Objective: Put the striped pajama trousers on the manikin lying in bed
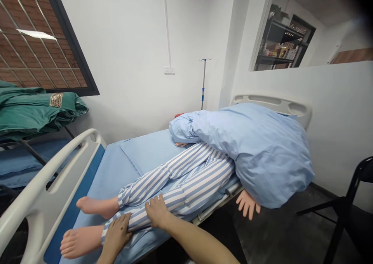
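A person's left hand [118,233] and, at its two o'clock, right hand [157,211] clasp the near leg of striped trousers [188,194], fingers curled over.

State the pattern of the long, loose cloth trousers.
The long, loose cloth trousers: blue-and-white stripes, shown best in the head view.

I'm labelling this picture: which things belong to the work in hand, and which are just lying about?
Likely in the work: left hand, right hand, manikin's striped trousers, bed, blue quilt.
Just about: drip stand, green bundle, black chair, shelves.
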Motion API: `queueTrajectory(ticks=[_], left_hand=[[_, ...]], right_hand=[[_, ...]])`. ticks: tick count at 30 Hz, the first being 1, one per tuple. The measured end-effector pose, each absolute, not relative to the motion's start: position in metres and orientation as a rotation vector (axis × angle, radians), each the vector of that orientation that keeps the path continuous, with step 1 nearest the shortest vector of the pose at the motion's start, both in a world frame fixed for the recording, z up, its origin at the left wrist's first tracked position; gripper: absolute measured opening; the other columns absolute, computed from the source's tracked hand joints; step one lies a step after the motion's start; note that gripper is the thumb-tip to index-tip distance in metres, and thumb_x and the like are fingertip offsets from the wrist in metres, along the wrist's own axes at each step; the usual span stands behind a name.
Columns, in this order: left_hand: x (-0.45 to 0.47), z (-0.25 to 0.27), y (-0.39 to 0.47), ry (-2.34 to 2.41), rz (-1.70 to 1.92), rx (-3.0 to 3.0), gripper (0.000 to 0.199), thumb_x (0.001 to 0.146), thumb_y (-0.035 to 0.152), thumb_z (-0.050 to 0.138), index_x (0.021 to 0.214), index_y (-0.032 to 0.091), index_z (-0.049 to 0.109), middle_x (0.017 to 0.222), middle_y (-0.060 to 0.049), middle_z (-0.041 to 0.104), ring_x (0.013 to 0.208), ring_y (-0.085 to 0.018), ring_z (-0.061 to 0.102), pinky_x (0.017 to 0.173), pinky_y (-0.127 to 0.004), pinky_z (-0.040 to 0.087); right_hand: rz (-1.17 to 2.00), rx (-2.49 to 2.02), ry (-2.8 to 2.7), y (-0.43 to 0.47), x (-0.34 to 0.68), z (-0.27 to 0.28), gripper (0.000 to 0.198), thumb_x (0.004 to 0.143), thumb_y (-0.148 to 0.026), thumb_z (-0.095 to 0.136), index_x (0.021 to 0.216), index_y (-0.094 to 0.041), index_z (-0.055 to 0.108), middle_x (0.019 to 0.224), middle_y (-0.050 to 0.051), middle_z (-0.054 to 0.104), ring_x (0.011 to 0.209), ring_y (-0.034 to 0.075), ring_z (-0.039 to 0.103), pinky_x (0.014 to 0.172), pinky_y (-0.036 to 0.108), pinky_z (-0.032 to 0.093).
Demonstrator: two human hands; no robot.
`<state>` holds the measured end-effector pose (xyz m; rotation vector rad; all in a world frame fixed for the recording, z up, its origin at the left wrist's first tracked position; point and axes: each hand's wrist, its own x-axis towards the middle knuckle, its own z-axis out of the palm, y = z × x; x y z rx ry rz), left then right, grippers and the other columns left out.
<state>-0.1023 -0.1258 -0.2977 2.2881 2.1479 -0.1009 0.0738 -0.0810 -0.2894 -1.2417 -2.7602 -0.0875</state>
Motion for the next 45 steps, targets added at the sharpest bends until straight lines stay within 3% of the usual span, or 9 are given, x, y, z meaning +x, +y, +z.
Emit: queueTrajectory(ticks=[6, 14, 20, 24, 30, 35, 41, 45], left_hand=[[-0.113, -0.303, -0.126, 2.138, -0.016, 2.222, 0.058, 0.056, 0.019, 0.042, 0.114, 0.015, 0.045, 0.116, -0.008, 0.05, 0.108, -0.022, 0.042, 0.094, -0.035, 0.024], [-0.106, -0.274, -0.057, 1.962, 0.638, 2.134, 0.051, 0.065, 0.024, 0.037, 0.114, 0.014, 0.038, 0.116, -0.007, 0.047, 0.11, -0.019, 0.039, 0.095, -0.034, 0.028], [-0.084, -0.282, -0.004, 2.102, 0.309, 2.204, 0.065, 0.062, 0.032, 0.045, 0.121, 0.009, 0.031, 0.121, -0.015, 0.04, 0.113, -0.025, 0.034, 0.093, -0.037, 0.024], [-0.106, -0.304, -0.006, 2.291, 0.019, 2.261, 0.061, 0.065, 0.022, 0.041, 0.124, 0.011, 0.029, 0.109, -0.016, 0.046, 0.102, -0.026, 0.042, 0.086, -0.041, 0.027], [-0.145, -0.296, -0.014, 2.06, -0.202, 2.449, 0.065, 0.062, 0.008, 0.037, 0.126, 0.014, 0.025, 0.111, -0.013, 0.046, 0.1, -0.022, 0.043, 0.08, -0.034, 0.033], [-0.148, -0.285, -0.004, 2.011, -0.458, 2.447, 0.072, 0.057, 0.004, 0.039, 0.127, 0.014, 0.025, 0.107, -0.013, 0.049, 0.094, -0.023, 0.047, 0.077, -0.036, 0.035], [-0.142, -0.295, -0.005, 2.189, -0.387, 2.44, 0.063, 0.063, 0.004, 0.037, 0.125, 0.012, 0.03, 0.103, -0.018, 0.049, 0.094, -0.026, 0.047, 0.076, -0.041, 0.034], [-0.131, -0.293, -0.003, 2.265, -0.276, 2.281, 0.07, 0.059, 0.013, 0.046, 0.127, 0.011, 0.027, 0.109, -0.018, 0.046, 0.1, -0.029, 0.043, 0.079, -0.043, 0.032]], right_hand=[[-0.037, -1.207, -2.822, -0.079, 0.044, -0.292, 0.07, 0.045, -0.041, 0.068, 0.104, -0.011, 0.045, 0.096, 0.013, 0.053, 0.089, 0.026, 0.049, 0.083, 0.049, 0.03], [-0.014, -1.158, -2.832, -0.072, 0.044, -0.293, 0.074, 0.037, -0.048, 0.069, 0.098, -0.012, 0.049, 0.092, 0.013, 0.055, 0.084, 0.026, 0.051, 0.076, 0.044, 0.037], [-0.011, -1.192, -2.859, -0.07, 0.04, -0.294, 0.067, 0.041, -0.045, 0.067, 0.098, -0.012, 0.051, 0.093, 0.015, 0.056, 0.086, 0.028, 0.051, 0.076, 0.047, 0.037], [0.002, -1.201, -2.856, -0.067, 0.039, -0.297, 0.066, 0.043, -0.044, 0.065, 0.098, -0.011, 0.051, 0.092, 0.015, 0.056, 0.085, 0.028, 0.051, 0.076, 0.049, 0.037], [0.023, -1.201, -2.885, -0.067, 0.04, -0.295, 0.074, 0.039, -0.05, 0.067, 0.1, -0.012, 0.049, 0.092, 0.013, 0.054, 0.084, 0.026, 0.051, 0.076, 0.047, 0.037], [0.031, -1.193, -2.909, -0.068, 0.041, -0.29, 0.074, 0.039, -0.049, 0.067, 0.1, -0.012, 0.049, 0.091, 0.013, 0.054, 0.085, 0.026, 0.051, 0.076, 0.045, 0.037], [0.02, -1.195, -2.906, -0.068, 0.041, -0.289, 0.072, 0.04, -0.048, 0.068, 0.099, -0.012, 0.049, 0.092, 0.012, 0.054, 0.085, 0.026, 0.05, 0.076, 0.045, 0.037], [0.019, -1.188, -2.903, -0.068, 0.041, -0.289, 0.07, 0.042, -0.047, 0.067, 0.099, -0.012, 0.049, 0.092, 0.012, 0.054, 0.084, 0.026, 0.05, 0.076, 0.044, 0.037]])
